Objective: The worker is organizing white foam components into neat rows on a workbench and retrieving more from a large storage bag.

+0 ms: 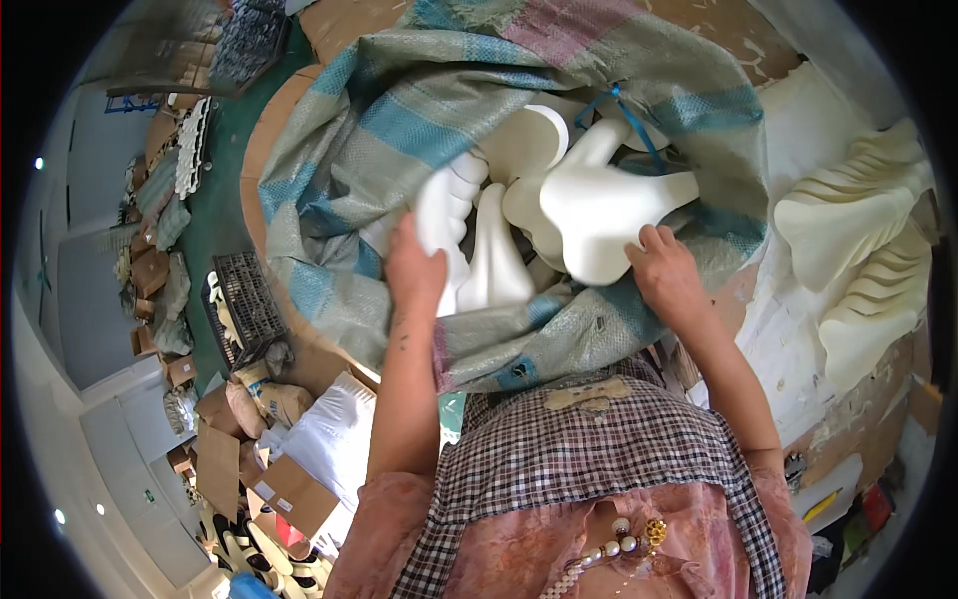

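Observation:
A large woven plastic sack, grey-green with blue and pink stripes, gapes in front of me. Inside lie several white, smoothly curved foam pieces, some nested in a stack at the left. My left hand is closed against the left side of that stack, its fingertips partly hidden. At the right, my right hand pinches the lower right edge of a broad white foam piece with a narrow neck, lying on top of the others. A blue tie hangs over the sack's far side.
On the right, two nested stacks of cream foam pieces rest on a worn pale surface. To the left are a black plastic crate and cardboard boxes on the green floor. Cardboard lies under the sack.

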Demonstrator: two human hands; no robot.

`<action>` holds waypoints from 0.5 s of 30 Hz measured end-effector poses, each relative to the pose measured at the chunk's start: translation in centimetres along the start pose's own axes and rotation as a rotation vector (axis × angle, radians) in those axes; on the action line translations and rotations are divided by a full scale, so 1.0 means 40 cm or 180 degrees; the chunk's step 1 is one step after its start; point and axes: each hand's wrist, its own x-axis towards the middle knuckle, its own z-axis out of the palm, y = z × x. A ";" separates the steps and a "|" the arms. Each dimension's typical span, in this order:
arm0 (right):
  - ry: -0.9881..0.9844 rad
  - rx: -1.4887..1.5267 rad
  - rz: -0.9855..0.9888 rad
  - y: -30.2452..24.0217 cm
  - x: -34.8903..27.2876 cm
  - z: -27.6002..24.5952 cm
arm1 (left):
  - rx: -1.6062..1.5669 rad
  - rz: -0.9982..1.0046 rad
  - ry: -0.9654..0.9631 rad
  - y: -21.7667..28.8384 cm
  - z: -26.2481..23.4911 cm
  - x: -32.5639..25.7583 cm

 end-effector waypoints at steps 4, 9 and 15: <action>0.0383 0.0982 0.0147 -0.104 0.033 0.005 | 0.0131 -0.0122 0.0579 -0.085 -0.117 -0.034; -0.1218 0.2402 0.0954 -0.234 0.074 0.362 | 0.0222 -0.0306 0.0406 -0.046 -0.111 -0.085; -0.1680 0.2827 0.1761 -0.276 0.130 0.502 | 0.0480 -0.0921 0.0010 -0.119 0.051 -0.180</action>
